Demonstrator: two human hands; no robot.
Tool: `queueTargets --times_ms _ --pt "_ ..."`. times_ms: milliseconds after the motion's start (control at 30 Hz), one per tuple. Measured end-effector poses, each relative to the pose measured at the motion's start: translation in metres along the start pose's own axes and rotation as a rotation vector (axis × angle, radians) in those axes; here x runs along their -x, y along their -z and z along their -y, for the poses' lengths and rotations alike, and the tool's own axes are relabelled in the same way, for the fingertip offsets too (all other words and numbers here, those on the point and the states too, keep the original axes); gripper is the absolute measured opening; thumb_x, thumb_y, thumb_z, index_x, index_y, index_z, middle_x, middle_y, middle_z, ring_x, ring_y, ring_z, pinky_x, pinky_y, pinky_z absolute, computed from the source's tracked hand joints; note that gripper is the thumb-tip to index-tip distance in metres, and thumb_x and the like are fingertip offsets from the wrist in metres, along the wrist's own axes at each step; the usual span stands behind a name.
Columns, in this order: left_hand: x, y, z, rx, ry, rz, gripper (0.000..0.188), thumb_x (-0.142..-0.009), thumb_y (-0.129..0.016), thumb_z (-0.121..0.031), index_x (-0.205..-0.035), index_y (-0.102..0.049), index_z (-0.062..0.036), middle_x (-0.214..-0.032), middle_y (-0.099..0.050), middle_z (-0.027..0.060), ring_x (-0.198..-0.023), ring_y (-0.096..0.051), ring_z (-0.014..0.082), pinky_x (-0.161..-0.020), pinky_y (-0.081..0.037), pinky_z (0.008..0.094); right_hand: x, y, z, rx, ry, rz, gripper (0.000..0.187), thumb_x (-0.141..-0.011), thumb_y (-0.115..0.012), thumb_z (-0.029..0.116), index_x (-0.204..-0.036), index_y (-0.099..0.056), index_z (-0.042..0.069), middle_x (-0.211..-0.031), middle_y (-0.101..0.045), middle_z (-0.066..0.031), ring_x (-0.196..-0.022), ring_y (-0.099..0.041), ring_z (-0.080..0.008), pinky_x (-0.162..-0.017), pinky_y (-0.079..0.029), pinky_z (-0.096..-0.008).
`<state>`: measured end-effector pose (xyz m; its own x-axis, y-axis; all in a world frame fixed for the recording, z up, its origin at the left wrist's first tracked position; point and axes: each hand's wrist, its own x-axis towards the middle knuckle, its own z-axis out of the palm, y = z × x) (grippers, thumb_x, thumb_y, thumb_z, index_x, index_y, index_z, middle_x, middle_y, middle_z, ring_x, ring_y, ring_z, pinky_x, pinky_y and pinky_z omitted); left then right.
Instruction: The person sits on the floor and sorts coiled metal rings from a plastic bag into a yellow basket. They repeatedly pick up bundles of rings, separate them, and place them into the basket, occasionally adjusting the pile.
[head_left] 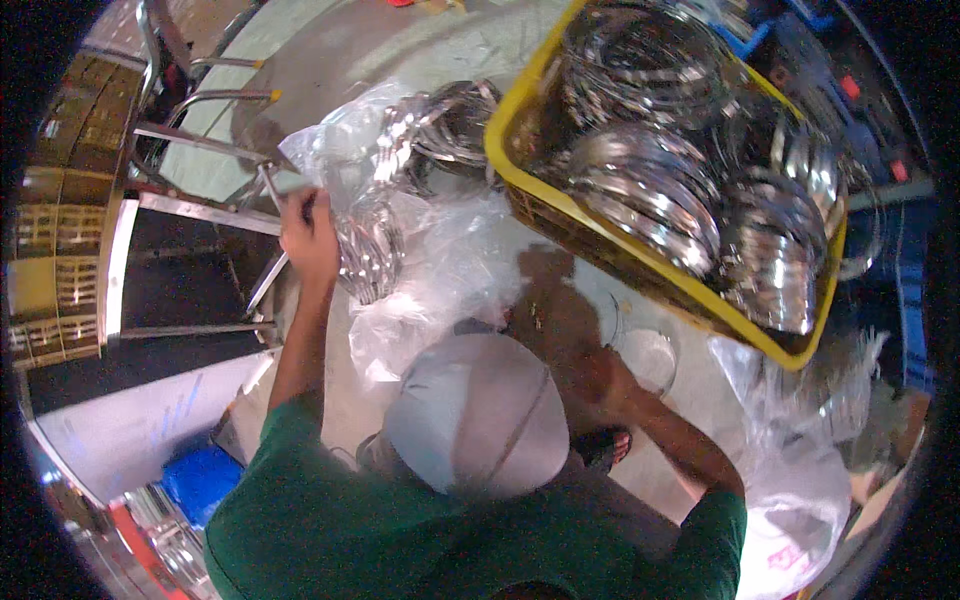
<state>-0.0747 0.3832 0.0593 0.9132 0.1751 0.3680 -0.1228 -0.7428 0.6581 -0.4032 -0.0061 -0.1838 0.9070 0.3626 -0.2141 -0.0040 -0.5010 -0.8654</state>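
My left hand [308, 235] is closed around the corner of a metal tube frame [205, 213] at the left. Beside it lies a stack of shiny metal rings [368, 255], partly wrapped in clear plastic [465, 255]. More metal rings [455, 125] rest on the plastic farther back. My right hand [600, 378] is low over the floor, dark and blurred in shadow, so its fingers do not show clearly. A round, clear item [652, 362] lies next to it. A grey cloth-covered dome [475, 415] sits between my arms and hides part of the floor.
At the right, a yellow-rimmed crate [655, 268] holds several bundles of metal rings. Blue and dark gear [830, 90] stands behind it. White plastic bags [795, 500] lie at the lower right, and a blue item [200, 483] at the lower left. A sandalled foot [620, 447] is near my right arm.
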Motion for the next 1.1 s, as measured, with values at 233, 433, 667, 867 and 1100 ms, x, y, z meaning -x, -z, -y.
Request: queueTargets --times_ms 233,433,667,867,1100 --pt "0.06 -0.041 0.084 -0.711 0.015 0.021 0.07 -0.083 -0.075 -0.047 -0.135 -0.054 -0.0051 -0.134 -0.053 0.0258 -0.126 -0.048 0.0401 -0.107 -0.036 0.0537 -0.071 0.054 0.023 0.375 -0.068 0.213 0.05 -0.085 -0.073 0.032 -0.124 -0.059 0.004 -0.117 -0.062 -0.0213 -0.109 -0.06 -0.0407 -0.095 -0.051 -0.0502" --pt "-0.022 -0.093 0.047 -0.239 -0.034 0.118 0.105 -0.073 -0.083 -0.056 -0.145 -0.04 0.0068 -0.142 -0.049 0.027 -0.133 -0.044 0.0423 -0.113 -0.035 0.0524 -0.119 0.104 0.112 0.421 0.028 0.153 0.04 -0.084 -0.075 0.026 -0.114 -0.063 0.004 -0.103 -0.064 -0.0211 -0.101 -0.063 -0.041 -0.088 -0.054 -0.0516" --pt "-0.094 -0.206 0.038 0.317 0.623 0.648 0.119 -0.052 -0.086 -0.076 -0.125 -0.06 0.0147 -0.128 -0.064 0.0262 -0.117 -0.064 0.0368 -0.1 -0.052 0.0421 -0.117 0.088 0.105 0.367 0.141 0.399 0.046 -0.083 -0.074 0.026 -0.122 -0.065 0.004 -0.124 -0.063 -0.0202 -0.12 -0.056 -0.041 -0.106 -0.045 -0.0486" --pt "-0.088 -0.227 0.032 -0.05 0.642 0.711 0.155 -0.043 -0.086 -0.081 -0.15 -0.026 0.0148 -0.148 -0.047 0.0299 -0.137 -0.051 0.0375 -0.113 -0.041 0.0464 -0.13 0.076 0.113 0.468 0.077 0.542 0.04 -0.082 -0.073 0.024 -0.118 -0.066 0.006 -0.121 -0.064 -0.021 -0.115 -0.06 -0.0418 -0.102 -0.048 -0.0498" --pt "0.006 -0.096 0.018 -0.383 0.072 -0.03 0.116 -0.065 -0.086 -0.061 -0.147 -0.038 0.0053 -0.146 -0.045 0.0248 -0.137 -0.041 0.0422 -0.117 -0.03 0.0519 -0.147 0.09 0.116 0.337 0.007 0.475 0.046 -0.082 -0.075 0.022 -0.123 -0.062 0.004 -0.121 -0.065 -0.0221 -0.116 -0.06 -0.0418 -0.101 -0.049 -0.0501"
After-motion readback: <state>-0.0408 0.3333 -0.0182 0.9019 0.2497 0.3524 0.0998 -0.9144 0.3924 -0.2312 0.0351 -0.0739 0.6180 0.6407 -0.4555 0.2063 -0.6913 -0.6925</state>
